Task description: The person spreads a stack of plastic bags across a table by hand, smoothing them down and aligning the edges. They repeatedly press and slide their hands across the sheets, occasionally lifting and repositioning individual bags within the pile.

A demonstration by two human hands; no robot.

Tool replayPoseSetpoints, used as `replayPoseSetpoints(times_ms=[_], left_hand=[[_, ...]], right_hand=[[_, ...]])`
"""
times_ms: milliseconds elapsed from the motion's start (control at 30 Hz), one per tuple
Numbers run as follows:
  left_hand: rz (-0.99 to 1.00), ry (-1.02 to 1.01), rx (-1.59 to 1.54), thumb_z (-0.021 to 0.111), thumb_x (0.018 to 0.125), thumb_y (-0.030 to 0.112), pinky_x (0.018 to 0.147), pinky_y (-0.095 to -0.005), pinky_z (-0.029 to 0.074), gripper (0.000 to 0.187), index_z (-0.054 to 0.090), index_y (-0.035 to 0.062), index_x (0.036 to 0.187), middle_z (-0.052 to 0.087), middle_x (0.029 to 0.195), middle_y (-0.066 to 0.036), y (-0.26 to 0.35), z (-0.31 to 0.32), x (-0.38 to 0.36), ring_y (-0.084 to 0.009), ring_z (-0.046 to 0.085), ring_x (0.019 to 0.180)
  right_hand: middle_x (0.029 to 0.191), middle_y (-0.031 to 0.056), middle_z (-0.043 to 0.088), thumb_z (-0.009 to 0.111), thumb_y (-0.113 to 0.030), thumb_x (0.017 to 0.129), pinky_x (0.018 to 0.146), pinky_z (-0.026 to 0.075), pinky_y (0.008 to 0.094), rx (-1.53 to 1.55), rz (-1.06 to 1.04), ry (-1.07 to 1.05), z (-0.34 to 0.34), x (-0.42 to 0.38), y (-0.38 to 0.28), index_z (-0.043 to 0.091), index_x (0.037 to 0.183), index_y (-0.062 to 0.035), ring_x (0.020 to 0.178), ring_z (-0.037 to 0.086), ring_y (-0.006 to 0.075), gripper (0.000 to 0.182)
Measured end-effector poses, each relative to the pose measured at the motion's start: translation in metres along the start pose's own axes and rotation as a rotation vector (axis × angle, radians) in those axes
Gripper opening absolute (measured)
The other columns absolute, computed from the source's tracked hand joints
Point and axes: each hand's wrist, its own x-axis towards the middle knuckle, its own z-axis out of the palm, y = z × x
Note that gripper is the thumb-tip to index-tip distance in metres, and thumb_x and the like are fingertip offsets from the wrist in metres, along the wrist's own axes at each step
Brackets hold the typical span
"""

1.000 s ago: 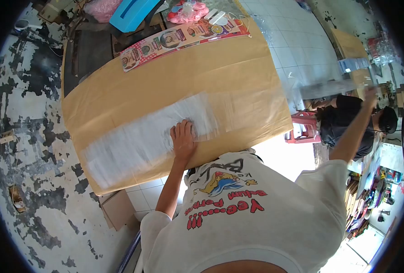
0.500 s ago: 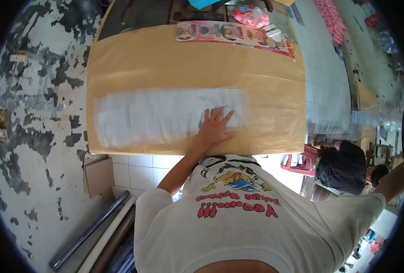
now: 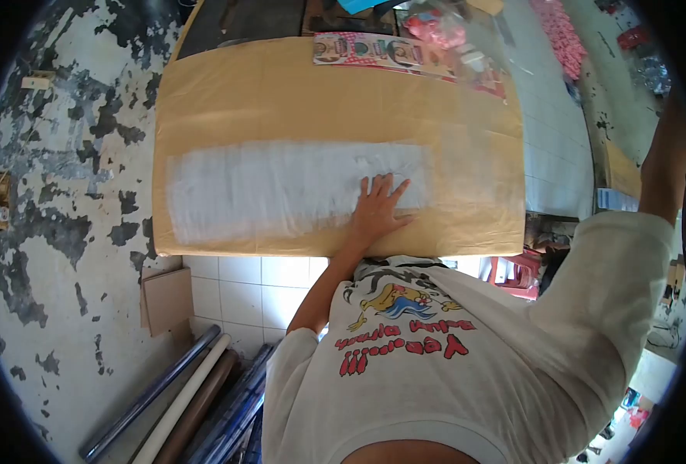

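My left hand (image 3: 379,211) lies with its fingers spread on the right end of a long whitish, wrinkled sheet or stack of film (image 3: 273,189). That sheet rests flat on a brown-covered table (image 3: 242,93). Nothing shows in the fingers of this hand. At the far right edge my right forearm points upward, and its hand is beyond the view. A faint, blurred translucent patch, perhaps plastic film, hangs over the right part of the table.
Printed strips (image 3: 381,52) and a bag of pink items (image 3: 435,31) lie at the table's far edge. Rolls (image 3: 180,398) lean at the lower left beside the peeling wall (image 3: 64,232). A red crate or stool (image 3: 522,271) stands right of the table.
My right arm has swung upward at the right edge, hiding most of the other person in dark clothing. The translucent blur has appeared over the table's right side. My left hand stays flat on the sheet.
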Motion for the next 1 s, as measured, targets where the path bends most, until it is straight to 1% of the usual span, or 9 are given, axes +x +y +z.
replayPoseSetpoints(times_ms=[200, 500, 667, 700, 767, 800, 833, 900, 1000], left_hand=[[0.008, 0.034, 0.026, 0.066, 0.080, 0.055, 0.108, -0.0608, 0.025, 0.075, 0.050, 0.0177, 0.142, 0.046, 0.135, -0.018, -0.004, 0.011, 0.000, -0.0362, 0.040, 0.127], [-0.018, -0.080, 0.083, 0.071, 0.078, 0.047, 0.107, -0.0592, 0.027, 0.073, 0.050, 0.0181, 0.142, 0.046, 0.134, -0.017, 0.011, -0.008, 0.012, -0.0344, 0.041, 0.124], [-0.017, -0.077, 0.097, 0.074, 0.074, 0.048, 0.107, -0.0589, 0.026, 0.076, 0.051, 0.0231, 0.142, 0.045, 0.132, -0.015, 0.013, -0.002, 0.013, -0.0346, 0.039, 0.125], [-0.014, -0.079, 0.103, 0.075, 0.074, 0.048, 0.107, -0.0588, 0.026, 0.076, 0.051, 0.0234, 0.142, 0.045, 0.132, -0.015, 0.013, -0.001, 0.013, -0.0346, 0.039, 0.125], [-0.014, -0.085, 0.121, 0.075, 0.074, 0.048, 0.107, -0.0586, 0.026, 0.076, 0.051, 0.0239, 0.142, 0.045, 0.132, -0.015, 0.012, -0.001, 0.013, -0.0345, 0.040, 0.125], [-0.018, -0.083, 0.134, 0.075, 0.074, 0.048, 0.107, -0.0585, 0.026, 0.076, 0.051, 0.0239, 0.142, 0.045, 0.132, -0.015, 0.013, 0.001, 0.014, -0.0344, 0.040, 0.125], [-0.026, -0.083, 0.149, 0.075, 0.074, 0.048, 0.107, -0.0583, 0.026, 0.076, 0.051, 0.0240, 0.142, 0.045, 0.132, -0.015, 0.013, 0.001, 0.014, -0.0344, 0.040, 0.125], [-0.031, -0.097, 0.164, 0.075, 0.074, 0.048, 0.106, -0.0581, 0.026, 0.076, 0.051, 0.0240, 0.142, 0.045, 0.131, -0.015, 0.015, -0.001, 0.018, -0.0340, 0.040, 0.124], [-0.017, -0.105, 0.175, 0.074, 0.075, 0.048, 0.106, -0.0578, 0.026, 0.075, 0.051, 0.0238, 0.142, 0.045, 0.131, -0.015, 0.016, -0.002, 0.017, -0.0336, 0.041, 0.124]], right_hand=[[0.122, 0.0216, 0.058, 0.054, -0.030, 0.100, 0.080, 0.055, 0.0380, 0.051, -0.030, 0.205, -0.068, 0.029, -0.025, 0.056, 0.124, 0.0063, 0.098, 0.061, 0.0306, 0.044], [0.114, 0.0127, 0.065, 0.051, -0.018, 0.098, 0.070, 0.052, 0.0285, -0.165, 0.358, 0.560, -0.129, -0.182, 0.291, 0.059, 0.124, -0.0008, 0.083, 0.064, 0.0199, 0.032], [0.110, 0.0077, 0.068, 0.049, -0.011, 0.097, 0.064, 0.051, 0.0232, 0.227, 0.573, 0.261, 0.020, -0.346, 0.351, 0.061, 0.124, -0.0048, 0.075, 0.065, 0.0140, 0.030], [0.114, 0.0093, 0.068, 0.050, -0.010, 0.096, 0.069, 0.053, 0.0227, 0.380, 0.895, 0.005, 0.075, -0.354, 0.285, 0.061, 0.124, -0.0017, 0.081, 0.067, 0.0151, 0.031], [0.106, 0.0110, 0.070, 0.046, -0.039, 0.101, 0.076, 0.055, 0.0313, 0.635, 0.955, -0.781, 0.160, -0.411, 0.304, 0.062, 0.120, -0.0006, 0.087, 0.069, 0.0216, 0.046], [0.113, 0.0158, 0.069, 0.046, -0.053, 0.099, 0.078, 0.057, 0.0369, 0.980, 1.208, -0.769, 0.219, -0.458, 0.334, 0.059, 0.124, 0.0039, 0.093, 0.070, 0.0257, 0.064], [0.117, 0.0177, 0.067, 0.043, -0.062, 0.098, 0.087, 0.056, 0.0384, 0.751, 1.265, -0.652, 0.243, -0.434, 0.261, 0.054, 0.130, 0.0070, 0.101, 0.069, 0.0279, 0.077], [0.124, 0.0214, 0.062, 0.041, -0.057, 0.101, 0.100, 0.050, 0.0364, 1.155, 1.205, -0.252, 0.301, -0.444, 0.243, 0.040, 0.141, 0.0086, 0.116, 0.062, 0.0278, 0.077], [0.124, 0.0215, 0.062, 0.043, -0.054, 0.101, 0.096, 0.053, 0.0361, 1.310, 1.240, 0.061, 0.345, -0.428, 0.248, 0.040, 0.139, 0.0117, 0.111, 0.064, 0.0273, 0.075]])
